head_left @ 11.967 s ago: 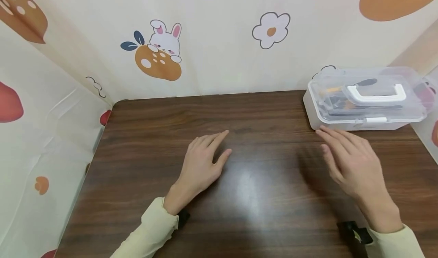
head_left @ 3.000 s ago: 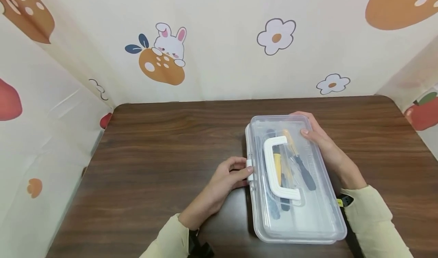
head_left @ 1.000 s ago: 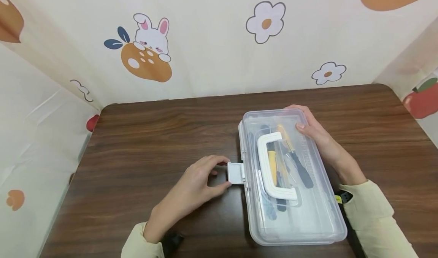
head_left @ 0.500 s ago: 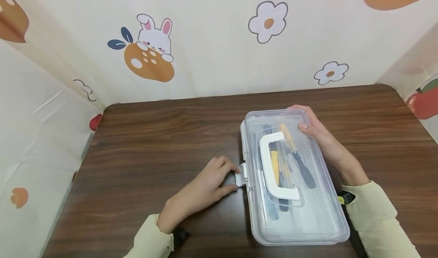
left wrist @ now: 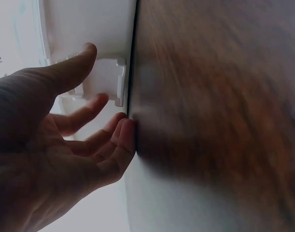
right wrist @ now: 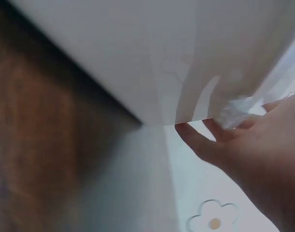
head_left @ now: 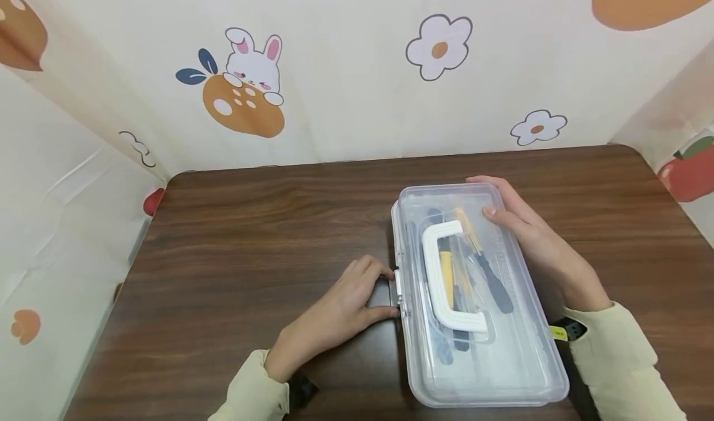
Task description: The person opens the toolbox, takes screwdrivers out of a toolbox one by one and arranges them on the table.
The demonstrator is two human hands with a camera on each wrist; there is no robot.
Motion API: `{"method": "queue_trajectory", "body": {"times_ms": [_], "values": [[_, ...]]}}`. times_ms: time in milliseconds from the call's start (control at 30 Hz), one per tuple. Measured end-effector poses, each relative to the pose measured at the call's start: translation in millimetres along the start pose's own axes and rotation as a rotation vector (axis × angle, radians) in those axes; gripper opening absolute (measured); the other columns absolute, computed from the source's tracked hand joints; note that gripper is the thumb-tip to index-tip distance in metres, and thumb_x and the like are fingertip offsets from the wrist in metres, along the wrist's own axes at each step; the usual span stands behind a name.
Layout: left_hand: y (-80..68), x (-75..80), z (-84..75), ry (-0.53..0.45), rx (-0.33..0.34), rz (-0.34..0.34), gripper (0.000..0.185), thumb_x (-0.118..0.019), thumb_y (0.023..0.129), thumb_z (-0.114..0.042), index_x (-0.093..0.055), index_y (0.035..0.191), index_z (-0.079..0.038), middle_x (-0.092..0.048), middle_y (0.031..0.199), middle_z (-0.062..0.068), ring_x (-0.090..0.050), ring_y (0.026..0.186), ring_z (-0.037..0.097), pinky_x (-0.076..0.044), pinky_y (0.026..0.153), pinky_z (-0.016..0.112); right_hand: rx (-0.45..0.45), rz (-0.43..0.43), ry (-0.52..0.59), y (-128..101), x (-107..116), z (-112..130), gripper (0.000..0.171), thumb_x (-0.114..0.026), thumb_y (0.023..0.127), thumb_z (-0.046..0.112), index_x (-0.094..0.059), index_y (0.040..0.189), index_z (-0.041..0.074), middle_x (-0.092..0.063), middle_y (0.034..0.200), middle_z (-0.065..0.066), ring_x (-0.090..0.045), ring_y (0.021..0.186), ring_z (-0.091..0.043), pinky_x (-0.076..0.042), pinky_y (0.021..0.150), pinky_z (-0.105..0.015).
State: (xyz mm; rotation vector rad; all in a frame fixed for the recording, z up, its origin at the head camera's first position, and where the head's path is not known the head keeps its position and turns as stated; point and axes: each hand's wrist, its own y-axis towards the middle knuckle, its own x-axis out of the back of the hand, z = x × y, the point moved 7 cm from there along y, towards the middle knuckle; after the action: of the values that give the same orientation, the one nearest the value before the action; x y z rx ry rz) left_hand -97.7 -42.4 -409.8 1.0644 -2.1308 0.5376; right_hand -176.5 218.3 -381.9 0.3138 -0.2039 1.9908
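Note:
A clear plastic box (head_left: pixel 502 353) with a white handle (head_left: pixel 440 272) lies shut on the table, right of centre. Through the lid show a yellow-handled tool (head_left: pixel 446 271) and a black-handled tool (head_left: pixel 495 284). My left hand (head_left: pixel 357 303) is at the box's left side, where thumb and curled fingers pinch the white latch (head_left: pixel 398 294), which lies nearly flat against the wall. The left wrist view shows that latch (left wrist: pixel 108 79) between my thumb and fingertips (left wrist: pixel 101 99). My right hand (head_left: pixel 524 226) grips the far right corner, thumb on the lid. The right wrist view shows only the box wall (right wrist: pixel 137 58) and my fingers (right wrist: pixel 200 142).
The brown wooden table (head_left: pixel 251 235) is walled by cartoon-printed cloth (head_left: pixel 334 67) at the back and on both sides. Its rounded far right corner (head_left: pixel 636 154) lies beyond the box. Black wrist straps (head_left: pixel 566 331) sit at both cuffs.
The latch, flipped outward a second ago, has swung back against the box side, with my left hand following it in. My right hand keeps its hold on the far corner.

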Motion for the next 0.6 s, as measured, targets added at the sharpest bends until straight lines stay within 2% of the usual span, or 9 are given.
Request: {"method": "queue_trajectory", "body": {"times_ms": [133, 267, 367, 467, 600], "values": [[2.8, -1.3, -0.3, -0.023, 0.002, -0.038, 0.056, -0.083, 0.090, -0.025, -0.054, 0.134, -0.007, -0.060, 0.129, 0.006, -0.054, 0.124, 0.023, -0.048, 0.109, 0.041, -0.003, -0.045, -0.214, -1.0, 1.9, 15.7, 0.054, -0.046, 0.111, 0.022, -0.031, 0.162, 0.034, -0.042, 0.154, 0.002, -0.051, 0.124, -0.011, -0.049, 0.089, -0.018], [4.9, -2.1, -5.3, -0.037, -0.018, -0.074, 0.062, -0.084, 0.088, -0.019, -0.051, 0.139, -0.005, -0.061, 0.130, 0.008, -0.055, 0.122, 0.024, -0.048, 0.108, 0.041, 0.018, -0.039, -0.430, 6.2, 0.3, 37.2, 0.054, -0.053, 0.109, 0.024, -0.037, 0.159, 0.032, -0.043, 0.160, 0.000, -0.041, 0.143, -0.019, -0.037, 0.113, -0.034], [4.4, -0.4, -6.6, -0.077, -0.022, -0.117, 0.055, -0.084, 0.087, -0.013, -0.055, 0.133, -0.003, -0.061, 0.128, 0.010, -0.058, 0.120, 0.024, -0.051, 0.106, 0.039, 0.029, 0.007, -0.560, 16.4, -5.8, 51.4, 0.051, -0.057, 0.107, 0.029, -0.043, 0.156, 0.028, -0.047, 0.157, -0.002, -0.040, 0.146, -0.026, -0.033, 0.115, -0.055], [3.3, -0.4, -5.4, -0.178, -0.013, -0.136, 0.049, -0.083, 0.086, -0.004, -0.057, 0.129, -0.001, -0.060, 0.127, 0.011, -0.063, 0.119, 0.024, -0.055, 0.104, 0.033, 0.030, 0.056, -0.652, 26.2, -14.7, 61.0, 0.049, -0.058, 0.105, 0.035, -0.048, 0.153, 0.027, -0.052, 0.152, 0.000, -0.044, 0.142, -0.025, -0.036, 0.113, -0.057], [3.1, -3.7, -3.4, -0.302, 0.005, -0.116, 0.049, -0.081, 0.087, 0.001, -0.055, 0.129, 0.000, -0.057, 0.129, 0.012, -0.066, 0.120, 0.025, -0.058, 0.100, 0.027, 0.053, 0.073, -0.766, 34.6, -24.1, 70.5, 0.045, -0.059, 0.104, 0.039, -0.056, 0.147, 0.024, -0.059, 0.145, -0.002, -0.050, 0.138, -0.027, -0.037, 0.113, -0.059]]}}
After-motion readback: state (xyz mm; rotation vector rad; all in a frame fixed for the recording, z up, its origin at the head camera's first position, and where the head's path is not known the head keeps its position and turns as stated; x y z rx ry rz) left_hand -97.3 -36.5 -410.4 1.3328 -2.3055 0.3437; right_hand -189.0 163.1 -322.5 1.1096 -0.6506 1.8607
